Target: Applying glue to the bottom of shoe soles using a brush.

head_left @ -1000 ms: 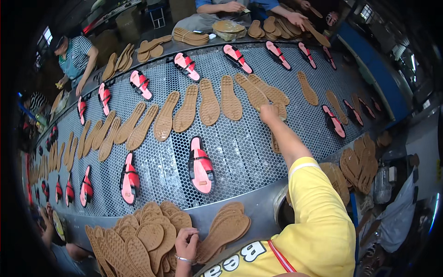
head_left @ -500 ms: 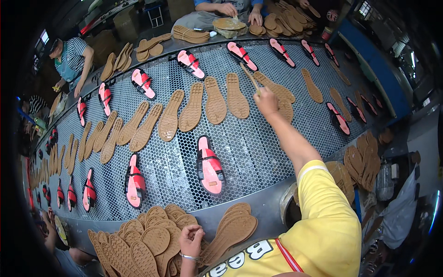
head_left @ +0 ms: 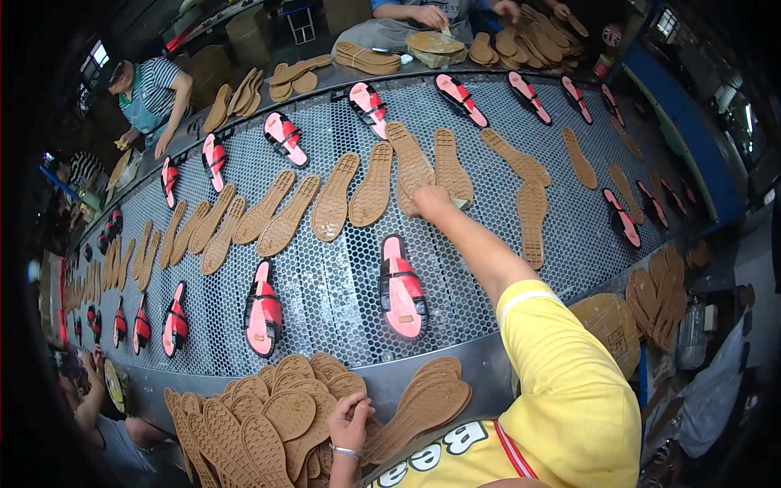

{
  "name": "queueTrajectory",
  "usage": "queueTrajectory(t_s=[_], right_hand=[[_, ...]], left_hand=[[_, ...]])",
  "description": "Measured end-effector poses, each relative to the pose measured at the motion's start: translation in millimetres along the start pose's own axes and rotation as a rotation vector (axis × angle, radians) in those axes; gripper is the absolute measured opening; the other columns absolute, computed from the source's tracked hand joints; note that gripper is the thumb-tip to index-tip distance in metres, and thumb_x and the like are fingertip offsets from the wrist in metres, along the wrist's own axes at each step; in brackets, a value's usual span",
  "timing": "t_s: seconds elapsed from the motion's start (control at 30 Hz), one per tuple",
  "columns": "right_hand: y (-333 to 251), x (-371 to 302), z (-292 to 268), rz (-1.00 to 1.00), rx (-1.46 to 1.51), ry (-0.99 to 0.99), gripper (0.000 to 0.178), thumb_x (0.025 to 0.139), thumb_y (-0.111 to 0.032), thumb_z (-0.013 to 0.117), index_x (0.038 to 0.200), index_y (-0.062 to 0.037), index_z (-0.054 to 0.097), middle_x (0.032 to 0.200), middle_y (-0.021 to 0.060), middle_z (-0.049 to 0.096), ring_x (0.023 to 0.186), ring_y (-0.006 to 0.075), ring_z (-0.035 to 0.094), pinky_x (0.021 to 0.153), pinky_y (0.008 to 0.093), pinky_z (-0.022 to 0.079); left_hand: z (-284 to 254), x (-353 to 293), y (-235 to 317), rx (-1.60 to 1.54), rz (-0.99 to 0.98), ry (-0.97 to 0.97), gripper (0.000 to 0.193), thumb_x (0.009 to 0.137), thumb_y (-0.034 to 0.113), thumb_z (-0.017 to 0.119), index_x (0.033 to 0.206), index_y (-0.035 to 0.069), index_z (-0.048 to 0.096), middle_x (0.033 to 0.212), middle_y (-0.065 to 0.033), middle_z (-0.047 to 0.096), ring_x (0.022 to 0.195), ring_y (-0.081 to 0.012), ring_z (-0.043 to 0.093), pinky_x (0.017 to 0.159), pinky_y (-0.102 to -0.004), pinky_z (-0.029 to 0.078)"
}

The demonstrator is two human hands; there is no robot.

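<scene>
My right hand reaches over the honeycomb-patterned conveyor, closed at the lower end of a brown shoe sole. That sole looks slightly raised and overlaps the sole beside it. From the same hand juts a short pale end, probably of the thin brush; the rest of it is hidden. My left hand, a bracelet at its wrist, rests with curled fingers by the near pile of soles, with nothing visible in it. Red-and-pink slippers lie in rows along both sides of the soles.
The conveyor carries a long middle row of soles. Across it, a person in blue sleeves works beside stacked soles. Another in a striped top stands far left. More soles lie at the right.
My right hand has moved left and nearer, from holding a thin brush by the far slippers to gripping a sole. The view has shifted, so things appear further right. My left hand stays curled.
</scene>
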State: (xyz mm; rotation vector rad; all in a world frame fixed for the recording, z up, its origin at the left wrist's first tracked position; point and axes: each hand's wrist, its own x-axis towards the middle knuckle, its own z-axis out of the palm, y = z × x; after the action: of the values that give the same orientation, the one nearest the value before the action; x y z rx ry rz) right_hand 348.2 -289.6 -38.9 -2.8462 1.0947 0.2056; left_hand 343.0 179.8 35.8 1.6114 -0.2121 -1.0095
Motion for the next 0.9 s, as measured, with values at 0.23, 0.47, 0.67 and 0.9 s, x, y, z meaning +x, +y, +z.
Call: queueTrajectory(t_s=[0.23, 0.47, 0.67, 0.9], right_hand=[[0.9, -3.3, 1.1, -0.139, -0.04, -0.023, 0.05, 0.063, -0.044, 0.075, 0.093, -0.0046, 0.067, 0.111, 0.0182, 0.057, 0.09, 0.0314, 0.063, 0.075, 0.0388, 0.052], [20.2, -13.9, 3.0, -0.155, -0.085, 0.176, 0.044, 0.068, -0.036, 0.071, 0.094, -0.0009, 0.065, 0.103, 0.0203, 0.059, 0.085, 0.0315, 0.063, 0.071, 0.0419, 0.052], [-1.9, -3.1, 25.8, -0.339, -0.195, 0.239, 0.026, 0.071, -0.019, 0.064, 0.09, -0.0017, 0.06, 0.087, 0.0183, 0.06, 0.071, 0.0331, 0.063, 0.064, 0.0421, 0.052], [3.8, -33.9, -41.1, -0.024, 0.322, 0.657, 0.023, 0.072, -0.017, 0.06, 0.089, -0.0014, 0.062, 0.083, 0.0168, 0.061, 0.076, 0.0386, 0.059, 0.067, 0.0465, 0.048]], left_hand=[[-5.3, 1.0, -5.8, -0.017, -0.024, 0.023, 0.017, 0.086, 0.003, 0.058, 0.101, -0.005, 0.061, 0.089, -0.0074, 0.062, 0.074, -0.0132, 0.062, 0.067, -0.0234, 0.051], [-1.3, 4.5, 4.4, -0.052, -0.019, -0.019, 0.018, 0.087, 0.004, 0.057, 0.102, -0.004, 0.061, 0.091, -0.0064, 0.061, 0.077, -0.0119, 0.061, 0.07, -0.0221, 0.049], [-12.7, -6.8, -2.1, -0.047, 0.018, 0.061, 0.02, 0.086, 0.004, 0.059, 0.105, -0.003, 0.06, 0.088, -0.009, 0.064, 0.074, -0.0122, 0.061, 0.068, -0.023, 0.05], [-22.5, -7.0, -5.0, -0.072, -0.025, 0.04, 0.021, 0.086, 0.005, 0.058, 0.105, -0.003, 0.059, 0.093, -0.0064, 0.062, 0.078, -0.0122, 0.061, 0.071, -0.023, 0.049]])
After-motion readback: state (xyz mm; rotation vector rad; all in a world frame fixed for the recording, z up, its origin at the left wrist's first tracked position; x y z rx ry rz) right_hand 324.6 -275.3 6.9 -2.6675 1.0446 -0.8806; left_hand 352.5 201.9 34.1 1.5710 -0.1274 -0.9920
